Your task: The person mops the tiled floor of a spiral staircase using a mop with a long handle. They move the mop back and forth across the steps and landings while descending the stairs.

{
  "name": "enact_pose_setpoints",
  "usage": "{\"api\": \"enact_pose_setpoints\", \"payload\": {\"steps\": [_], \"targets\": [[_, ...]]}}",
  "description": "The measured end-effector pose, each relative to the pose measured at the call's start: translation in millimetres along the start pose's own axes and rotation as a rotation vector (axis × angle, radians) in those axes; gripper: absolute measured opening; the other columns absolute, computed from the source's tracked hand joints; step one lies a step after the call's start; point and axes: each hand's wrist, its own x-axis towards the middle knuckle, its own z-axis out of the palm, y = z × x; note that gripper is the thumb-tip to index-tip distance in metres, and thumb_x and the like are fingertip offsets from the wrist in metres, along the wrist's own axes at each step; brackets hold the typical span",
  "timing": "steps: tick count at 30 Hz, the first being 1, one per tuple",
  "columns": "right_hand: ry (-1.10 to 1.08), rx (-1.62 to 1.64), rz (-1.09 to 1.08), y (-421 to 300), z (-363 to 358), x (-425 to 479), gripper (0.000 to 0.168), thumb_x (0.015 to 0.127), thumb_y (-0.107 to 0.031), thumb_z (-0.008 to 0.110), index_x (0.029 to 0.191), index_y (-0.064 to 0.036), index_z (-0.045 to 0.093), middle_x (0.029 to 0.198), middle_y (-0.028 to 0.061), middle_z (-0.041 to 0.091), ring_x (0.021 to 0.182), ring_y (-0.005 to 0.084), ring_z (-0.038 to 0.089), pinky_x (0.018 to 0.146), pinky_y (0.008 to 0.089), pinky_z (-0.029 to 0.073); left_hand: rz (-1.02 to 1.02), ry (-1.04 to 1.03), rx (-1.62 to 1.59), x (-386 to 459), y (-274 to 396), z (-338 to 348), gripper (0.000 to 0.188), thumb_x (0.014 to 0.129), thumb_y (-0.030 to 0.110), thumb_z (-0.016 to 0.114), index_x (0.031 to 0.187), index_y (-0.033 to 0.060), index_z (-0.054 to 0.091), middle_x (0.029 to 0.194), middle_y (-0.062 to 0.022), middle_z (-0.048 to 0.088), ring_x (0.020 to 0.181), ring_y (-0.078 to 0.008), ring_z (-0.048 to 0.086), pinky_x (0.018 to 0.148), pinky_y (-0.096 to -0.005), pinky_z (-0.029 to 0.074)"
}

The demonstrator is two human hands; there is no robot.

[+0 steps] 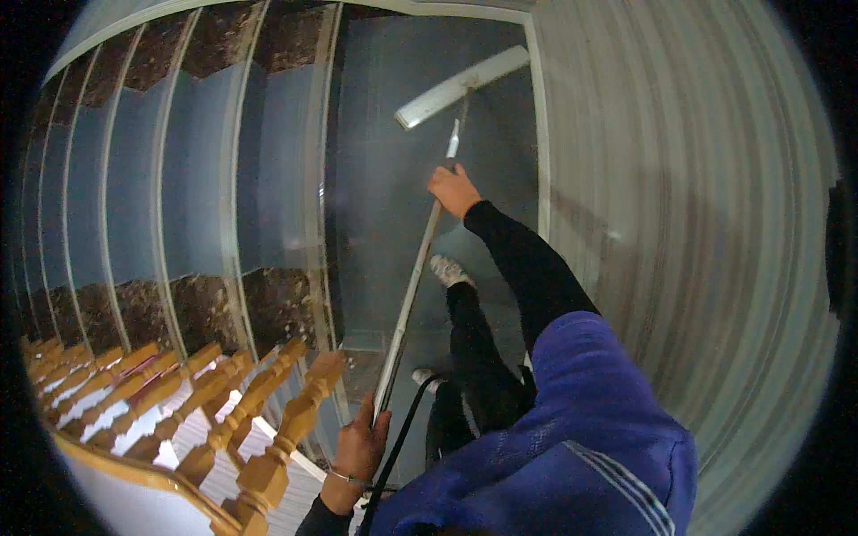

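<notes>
Both my hands are on the long metal pole [410, 295] of a flat mop. My right hand [456, 189] grips it higher up in the picture, close to the pale mop head [464, 87]. Around the pole's near end, my left hand [360, 439] is closed, with a thin bracelet at the wrist. The mop head sits at a slant over the dark grey landing [389, 201], its right end close to the wall trim. Its underside is hidden.
Stairs [201, 181] with grey-blue treads and light edge strips run off to the left. A wooden baluster railing [268, 469] stands at lower left. A striped wall [670, 201] rises on the right. My shoe [450, 270] is on the landing. A black strap [399, 449] hangs beside my left hand.
</notes>
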Motion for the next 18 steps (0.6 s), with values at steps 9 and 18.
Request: {"api": "enact_pose_setpoints", "payload": {"steps": [9, 18], "targets": [[0.017, 0.159, 0.013, -254, 11, -203, 0.030, 0.065, -0.017, 0.069, 0.092, -0.009, 0.061, 0.101, 0.0062, 0.057, 0.109, 0.0234, 0.047, 0.094, 0.0479, 0.032, 0.074, -0.051, 0.047, -253, -183, 13, 0.040, 0.084, 0.020, 0.061, 0.117, 0.0015, 0.048, 0.064, -0.0244, 0.058, 0.060, -0.0429, 0.059, 0.049, -0.0474, 0.046], [-0.166, 0.533, -0.081, -466, -20, -372, 0.017, 0.071, -0.016, 0.063, 0.085, -0.008, 0.061, 0.090, 0.0094, 0.055, 0.096, 0.0289, 0.050, 0.090, 0.0482, 0.033, -0.275, -0.279, 0.266, -457, -184, -68, 0.017, 0.083, 0.014, 0.062, 0.094, 0.0009, 0.063, 0.073, -0.0244, 0.060, 0.061, -0.0350, 0.060, 0.052, -0.0370, 0.047]]}}
